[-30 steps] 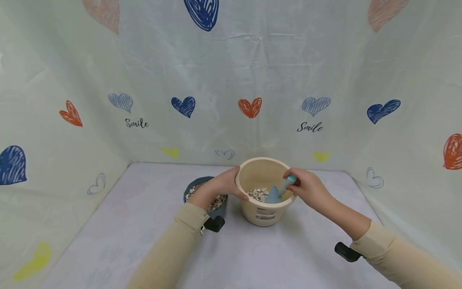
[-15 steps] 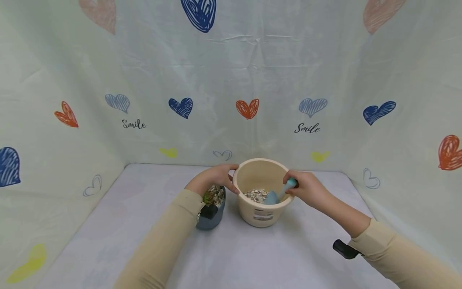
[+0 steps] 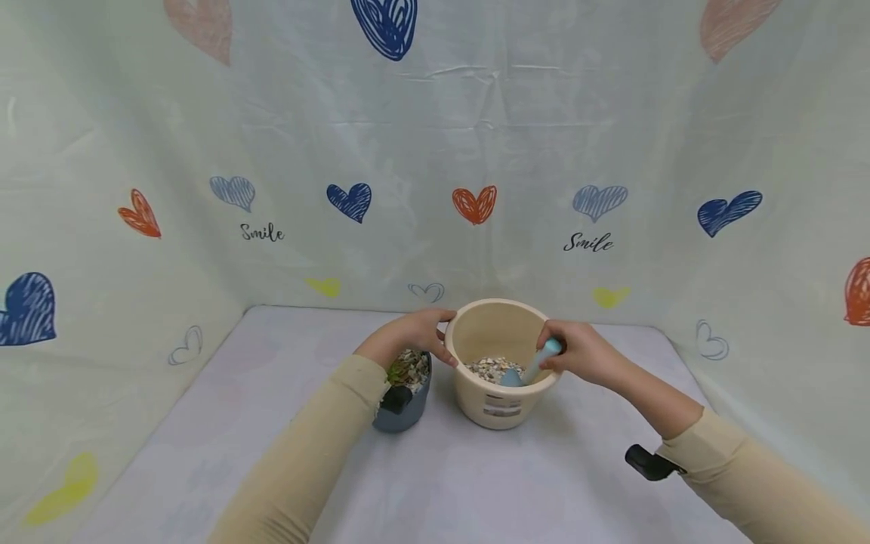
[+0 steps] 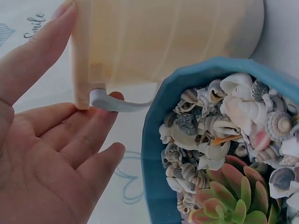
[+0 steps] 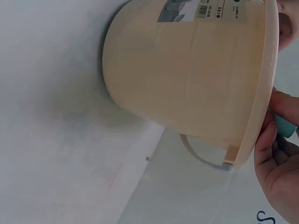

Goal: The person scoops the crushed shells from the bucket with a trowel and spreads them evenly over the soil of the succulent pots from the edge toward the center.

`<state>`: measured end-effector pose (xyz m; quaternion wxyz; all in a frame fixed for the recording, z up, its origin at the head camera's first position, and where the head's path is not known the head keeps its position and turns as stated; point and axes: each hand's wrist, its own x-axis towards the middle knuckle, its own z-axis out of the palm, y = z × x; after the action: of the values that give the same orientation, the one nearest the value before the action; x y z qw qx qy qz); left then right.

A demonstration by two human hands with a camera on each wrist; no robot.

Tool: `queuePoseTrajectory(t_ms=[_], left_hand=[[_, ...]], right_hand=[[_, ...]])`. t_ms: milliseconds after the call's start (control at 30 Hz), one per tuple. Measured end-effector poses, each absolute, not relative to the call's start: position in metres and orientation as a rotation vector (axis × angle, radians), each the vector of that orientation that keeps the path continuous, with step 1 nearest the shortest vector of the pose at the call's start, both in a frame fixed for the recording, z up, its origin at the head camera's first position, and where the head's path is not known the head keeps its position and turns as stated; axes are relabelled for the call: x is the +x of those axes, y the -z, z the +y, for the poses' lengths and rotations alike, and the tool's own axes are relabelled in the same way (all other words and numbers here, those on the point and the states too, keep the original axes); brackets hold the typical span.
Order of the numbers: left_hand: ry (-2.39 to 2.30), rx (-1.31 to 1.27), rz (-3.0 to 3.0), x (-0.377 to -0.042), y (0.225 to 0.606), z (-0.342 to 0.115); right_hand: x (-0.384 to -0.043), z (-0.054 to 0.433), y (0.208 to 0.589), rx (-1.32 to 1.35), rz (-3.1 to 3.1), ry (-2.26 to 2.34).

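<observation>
My right hand (image 3: 581,351) pinches the light-blue handle of a small shovel (image 3: 544,361). The shovel's blade dips into shells (image 3: 485,369) inside a cream bucket (image 3: 499,408), and is partly hidden by the front rim. At the bucket's left rim lies my left hand (image 4: 56,135); its fingers are fairly straight, with thumb and fingertips touching the rim beside the grey bucket handle (image 4: 119,103). Under my left wrist stands a blue pot (image 4: 154,163) full of seashells (image 4: 210,121), with a green and red succulent (image 4: 233,193) among them. In the right wrist view the shovel blade is hidden by the bucket.
Pot and bucket stand close together on a white-covered table (image 3: 462,483). A pale curtain (image 3: 408,249) with printed hearts hangs behind and at both sides. Each wrist wears a small black camera (image 3: 649,462).
My left hand has shifted toward the back of the rim, its fingers looser, showing more of the blue pot. The shovel blade sits lower in the shells.
</observation>
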<state>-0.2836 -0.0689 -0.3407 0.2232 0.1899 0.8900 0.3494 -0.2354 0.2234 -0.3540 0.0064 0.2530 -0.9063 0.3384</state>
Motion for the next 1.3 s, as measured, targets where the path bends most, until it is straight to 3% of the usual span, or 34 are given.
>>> queuePoseTrajectory(t_ms=[433, 1300], left_hand=[[-0.993, 0.482, 2.448, -0.283, 0.344, -0.067], [-1.064, 0.497, 2.424, -0.282, 0.348, -0.072]], right_hand=[[-0.247, 0.23, 0.356, 0.58, -2.891, -1.343], [-0.229, 0.239, 0.371, 0.179, -2.595, -1.717]])
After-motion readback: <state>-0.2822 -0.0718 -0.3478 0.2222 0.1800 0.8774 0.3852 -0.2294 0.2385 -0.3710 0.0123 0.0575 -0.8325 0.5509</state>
